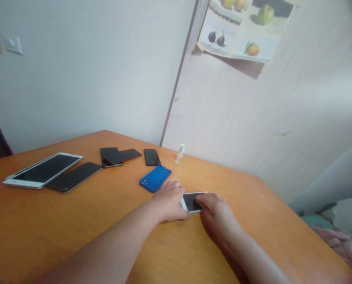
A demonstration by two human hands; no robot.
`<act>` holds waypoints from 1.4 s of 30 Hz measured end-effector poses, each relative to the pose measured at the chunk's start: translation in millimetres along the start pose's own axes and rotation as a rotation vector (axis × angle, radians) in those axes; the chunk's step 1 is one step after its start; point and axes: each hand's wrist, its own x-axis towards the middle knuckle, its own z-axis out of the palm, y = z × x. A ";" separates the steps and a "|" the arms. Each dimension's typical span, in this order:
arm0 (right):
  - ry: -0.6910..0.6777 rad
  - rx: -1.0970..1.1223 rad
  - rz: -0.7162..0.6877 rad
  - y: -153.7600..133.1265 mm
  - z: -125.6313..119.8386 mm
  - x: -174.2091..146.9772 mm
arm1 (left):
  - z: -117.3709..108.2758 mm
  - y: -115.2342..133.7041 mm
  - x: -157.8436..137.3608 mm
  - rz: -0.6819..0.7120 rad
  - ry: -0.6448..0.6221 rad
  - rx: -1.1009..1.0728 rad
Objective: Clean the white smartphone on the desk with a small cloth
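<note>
A white smartphone [190, 202] with a dark screen lies face up on the wooden table, between my two hands. My left hand [171, 201] is closed around its left end, with the thumb along the near edge. At the other end, my right hand [215, 207] is curled over the phone, and a fingertip touches the screen. That hand hides the phone's right end. Just beyond my left hand rests a blue phone case [155, 178] with camera cutouts at its near left corner.
A black phone [152, 157] and a small clear bottle [180, 154] stand farther back on the table [105, 221]. Two dark phones overlap, one [124, 156] on top. At left, a white tablet [45, 169] lies beside a larger black phone [75, 176]. Walls border the far edges.
</note>
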 end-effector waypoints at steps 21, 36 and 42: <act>-0.196 -0.226 0.096 -6.9 -10.8 -0.9 | -3.8 2.4 -0.9 0.002 -0.015 -0.023; -0.282 -0.103 0.101 -11.4 -10.3 -2.2 | -9.4 4.3 -2.4 0.036 -0.051 0.005; -0.328 0.005 -0.043 -26.2 -10.4 -3.8 | -9.1 3.3 -1.6 0.022 -0.051 -0.018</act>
